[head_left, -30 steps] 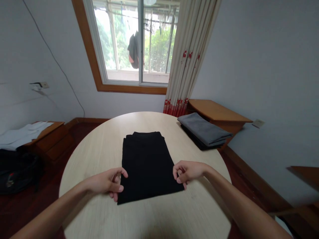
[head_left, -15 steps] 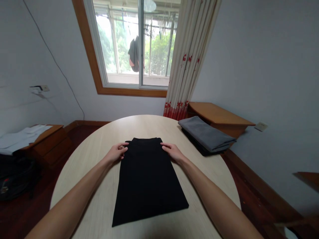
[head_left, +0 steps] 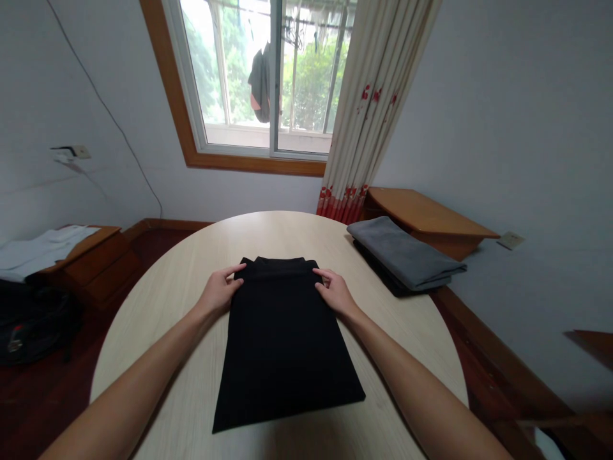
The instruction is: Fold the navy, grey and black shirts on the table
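Observation:
A folded black shirt (head_left: 287, 338) lies in front of me on the round pale wood table (head_left: 163, 294), a collar-like band at its far end. At its far left corner, my left hand (head_left: 221, 287) has thumb and forefinger closed on the fabric's edge. My right hand (head_left: 336, 292) grips the far right corner likewise, with thumb and fingers at the edge. The wide near hem points toward me, flat and free of both hands.
On the table's right side rests a folded grey cloth (head_left: 405, 252) with dark fabric beneath it. Behind it stands a brown wooden desk (head_left: 431, 211). A curtain (head_left: 378, 108) hangs beside the window. At left, papers (head_left: 43, 249) cover a low wooden cabinet (head_left: 100, 262).
The view has shifted slightly. Both hands have moved a little at the shirt's far corners, and its far left corner now looks squarer and flatter.

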Available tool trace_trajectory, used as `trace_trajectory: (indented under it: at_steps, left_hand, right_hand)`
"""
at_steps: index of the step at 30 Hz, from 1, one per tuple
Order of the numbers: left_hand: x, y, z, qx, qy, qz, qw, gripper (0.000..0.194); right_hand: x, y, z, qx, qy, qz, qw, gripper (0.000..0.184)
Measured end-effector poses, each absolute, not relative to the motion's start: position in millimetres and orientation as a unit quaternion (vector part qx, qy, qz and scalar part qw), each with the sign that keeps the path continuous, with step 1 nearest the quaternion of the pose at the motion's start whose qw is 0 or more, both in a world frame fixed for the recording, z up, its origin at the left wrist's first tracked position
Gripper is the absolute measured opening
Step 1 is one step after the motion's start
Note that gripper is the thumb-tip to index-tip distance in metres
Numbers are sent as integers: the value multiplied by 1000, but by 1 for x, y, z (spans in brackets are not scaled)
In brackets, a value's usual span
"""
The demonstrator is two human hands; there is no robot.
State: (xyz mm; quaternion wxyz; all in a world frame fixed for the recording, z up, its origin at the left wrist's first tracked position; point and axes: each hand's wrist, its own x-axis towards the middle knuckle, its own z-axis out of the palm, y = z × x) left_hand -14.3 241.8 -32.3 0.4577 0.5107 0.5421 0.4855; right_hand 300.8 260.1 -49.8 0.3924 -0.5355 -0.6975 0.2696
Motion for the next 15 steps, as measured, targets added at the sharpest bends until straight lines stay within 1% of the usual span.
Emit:
trace_trajectory:
  at_steps: [2, 4, 6, 8, 11, 13, 15]
  left_hand:
    - [-16, 241, -31, 570, 531, 491, 390, 73]
    - [-21, 240, -29, 625, 539, 471, 312, 65]
    - [-23, 238, -27, 662, 571, 421, 241, 60]
    - [-21, 233, -25, 694, 604, 361, 155, 57]
    - [-4, 223, -22, 749, 595, 289, 37, 52]
    - [12, 216, -26, 793, 557, 245, 16, 51]
    - [24, 212, -33, 824, 532, 190, 36, 52]
  right_hand:
    - [301, 259, -48, -523, -705, 253, 406, 49]
    - [301, 255, -43, -525, -717, 232, 396, 50]
    - [298, 249, -35, -556, -735, 190, 339, 53]
    - [291, 241, -27, -593, -749, 118, 271, 54]
    - [276, 229, -19, -563, -793, 37, 230, 52]
    - [267, 226, -20, -498, -843, 43, 201, 53]
    - [265, 228, -26, -460, -872, 75, 153, 56]
